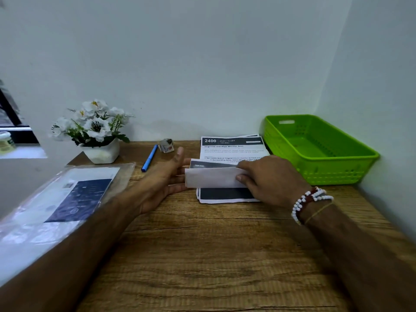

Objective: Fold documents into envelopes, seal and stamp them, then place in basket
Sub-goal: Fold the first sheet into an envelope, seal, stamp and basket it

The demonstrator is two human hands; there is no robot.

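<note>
A folded white document [211,177] is held just above a stack of printed sheets [229,147] on the wooden desk. My right hand [267,179] pinches the folded document at its right end, thumb on top. My left hand [166,179] lies flat with straight fingers under the document's left end. A green plastic basket [351,174] stands at the back right, with nothing visible inside. A small roll of stamps [166,145] sits near the wall, left of the sheets. A clear plastic sleeve with envelopes [67,194] lies at the left.
A blue pen [149,158] lies beside the stamps. A white pot of artificial flowers [96,131] stands at the back left. Walls close the desk at the back and right. Bare wood desk [202,255] stretches between my arms.
</note>
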